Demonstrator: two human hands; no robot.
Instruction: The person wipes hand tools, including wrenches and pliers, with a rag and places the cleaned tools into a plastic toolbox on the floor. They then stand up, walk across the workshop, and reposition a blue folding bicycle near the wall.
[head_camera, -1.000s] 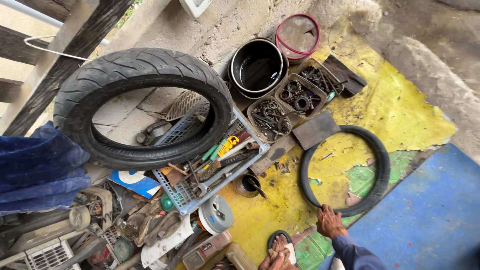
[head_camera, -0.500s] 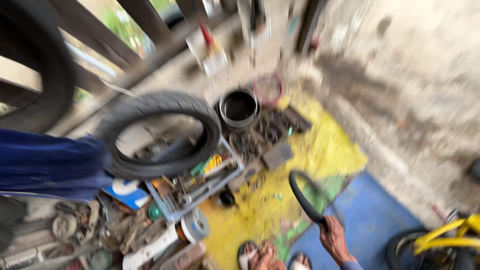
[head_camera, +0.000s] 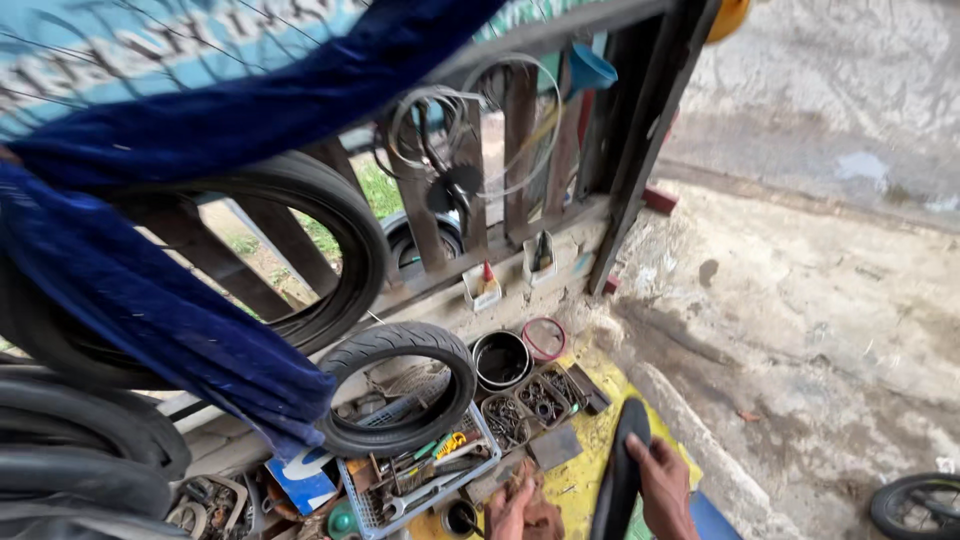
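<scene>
The black rubber tube (head_camera: 620, 470) is held upright at the lower edge of the view, above the yellow mat (head_camera: 585, 480) and just beside the parts trays (head_camera: 530, 400). The right hand (head_camera: 662, 490) is closed around its side — fingers wrapped. The left hand (head_camera: 515, 510) rests nearby; its grip cannot be told. The tube is judged light, limp and slightly grippy — best gripped across its width.

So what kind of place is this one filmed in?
Probably a roadside tyre and cycle repair spot: tyres lean on a wooden fence, a tool crate sits below, and the right hand holds a rubber tube.
</scene>
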